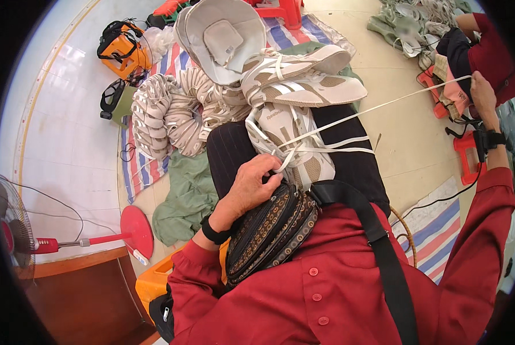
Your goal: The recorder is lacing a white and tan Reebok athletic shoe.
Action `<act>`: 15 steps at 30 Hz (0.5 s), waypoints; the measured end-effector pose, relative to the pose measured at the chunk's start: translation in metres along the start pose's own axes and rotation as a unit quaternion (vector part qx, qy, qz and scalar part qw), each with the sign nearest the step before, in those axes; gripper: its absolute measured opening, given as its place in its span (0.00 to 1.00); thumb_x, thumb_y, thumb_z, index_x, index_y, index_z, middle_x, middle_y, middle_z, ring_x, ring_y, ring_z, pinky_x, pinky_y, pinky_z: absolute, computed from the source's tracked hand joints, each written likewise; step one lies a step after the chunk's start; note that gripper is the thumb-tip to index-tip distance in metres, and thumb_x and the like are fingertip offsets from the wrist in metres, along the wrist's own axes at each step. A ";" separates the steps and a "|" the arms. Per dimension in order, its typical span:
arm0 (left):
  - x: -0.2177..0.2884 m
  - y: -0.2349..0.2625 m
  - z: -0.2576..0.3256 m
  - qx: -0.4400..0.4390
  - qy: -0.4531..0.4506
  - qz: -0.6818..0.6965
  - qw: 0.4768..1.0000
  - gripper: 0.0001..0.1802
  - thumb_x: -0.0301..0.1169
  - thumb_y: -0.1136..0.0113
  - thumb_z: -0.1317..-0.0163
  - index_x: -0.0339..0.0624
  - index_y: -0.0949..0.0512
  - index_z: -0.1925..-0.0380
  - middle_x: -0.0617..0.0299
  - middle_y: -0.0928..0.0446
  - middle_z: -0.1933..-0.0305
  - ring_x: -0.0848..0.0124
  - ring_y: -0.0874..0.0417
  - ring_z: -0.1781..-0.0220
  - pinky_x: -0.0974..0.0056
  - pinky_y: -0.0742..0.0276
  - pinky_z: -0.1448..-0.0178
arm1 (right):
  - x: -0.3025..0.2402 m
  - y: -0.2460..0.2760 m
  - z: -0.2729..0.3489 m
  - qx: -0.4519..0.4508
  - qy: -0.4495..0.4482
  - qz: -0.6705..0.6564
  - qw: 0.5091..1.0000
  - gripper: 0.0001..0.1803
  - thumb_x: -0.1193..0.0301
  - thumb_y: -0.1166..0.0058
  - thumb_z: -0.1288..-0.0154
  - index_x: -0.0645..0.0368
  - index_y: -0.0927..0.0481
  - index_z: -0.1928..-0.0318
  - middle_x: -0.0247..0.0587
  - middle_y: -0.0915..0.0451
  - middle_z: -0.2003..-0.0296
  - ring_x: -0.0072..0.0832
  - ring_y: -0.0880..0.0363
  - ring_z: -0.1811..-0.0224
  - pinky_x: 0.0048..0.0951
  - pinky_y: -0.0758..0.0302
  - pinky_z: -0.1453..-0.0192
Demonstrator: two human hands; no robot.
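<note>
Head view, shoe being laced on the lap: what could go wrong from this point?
1. The white lace is stretched taut from the shoe upper out to the right hand; a harder pull could tug the upper from under the left hand, which pins it only at the near end.
2. The upper lies on the knee beside two more white shoes; these may slide to the floor.
3. Loose lace loops near the left fingers could snag.
</note>
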State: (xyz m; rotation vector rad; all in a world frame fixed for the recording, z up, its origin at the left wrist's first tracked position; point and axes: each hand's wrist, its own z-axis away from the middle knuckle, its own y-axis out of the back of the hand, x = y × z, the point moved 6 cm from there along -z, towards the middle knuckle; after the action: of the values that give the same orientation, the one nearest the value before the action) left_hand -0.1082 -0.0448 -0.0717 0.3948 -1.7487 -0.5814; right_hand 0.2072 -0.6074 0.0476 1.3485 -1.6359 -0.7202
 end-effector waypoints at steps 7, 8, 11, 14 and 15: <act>-0.011 0.006 0.002 -0.041 0.101 0.011 0.994 0.03 0.24 0.40 0.41 0.36 0.22 0.67 0.63 0.21 0.71 0.77 0.22 0.73 0.71 0.27 0.67 | -0.213 0.041 0.109 -0.174 0.192 -0.399 0.879 0.11 0.80 0.52 0.37 0.58 0.24 0.55 0.52 0.22 0.73 0.48 0.20 0.67 0.41 0.26 0.66; -0.016 0.008 0.003 -0.035 0.133 0.050 0.989 0.03 0.24 0.41 0.39 0.36 0.22 0.67 0.65 0.22 0.73 0.79 0.23 0.74 0.72 0.27 0.68 | -0.239 0.051 0.129 -0.158 0.249 -0.453 0.841 0.11 0.81 0.51 0.38 0.58 0.23 0.55 0.51 0.22 0.73 0.46 0.20 0.69 0.40 0.26 0.66; -0.026 0.021 -0.001 0.029 0.199 0.203 0.958 0.06 0.22 0.43 0.37 0.37 0.23 0.61 0.68 0.23 0.72 0.82 0.25 0.73 0.75 0.29 0.69 | -0.312 0.093 0.168 -0.109 0.366 -0.511 0.770 0.11 0.81 0.49 0.40 0.60 0.25 0.55 0.47 0.22 0.68 0.47 0.21 0.68 0.39 0.25 0.64; -0.025 0.022 -0.011 0.046 0.175 0.133 0.974 0.12 0.22 0.40 0.40 0.39 0.25 0.56 0.71 0.27 0.73 0.83 0.29 0.75 0.75 0.31 0.70 | -0.352 0.097 0.179 -0.145 0.374 -0.527 0.749 0.13 0.79 0.48 0.41 0.59 0.25 0.54 0.49 0.22 0.63 0.50 0.21 0.64 0.43 0.24 0.60; -0.013 0.021 -0.016 0.049 0.129 0.043 0.989 0.13 0.22 0.39 0.41 0.40 0.24 0.55 0.70 0.29 0.73 0.82 0.31 0.75 0.75 0.32 0.70 | -0.362 0.096 0.183 -0.147 0.382 -0.537 0.737 0.14 0.78 0.48 0.41 0.59 0.25 0.54 0.49 0.22 0.60 0.50 0.21 0.62 0.44 0.24 0.59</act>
State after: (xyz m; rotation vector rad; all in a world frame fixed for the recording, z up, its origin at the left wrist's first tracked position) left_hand -0.0889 -0.0232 -0.0673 0.4405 -1.5393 -0.3662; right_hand 0.0124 -0.2513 -0.0470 1.9345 0.0377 -0.8166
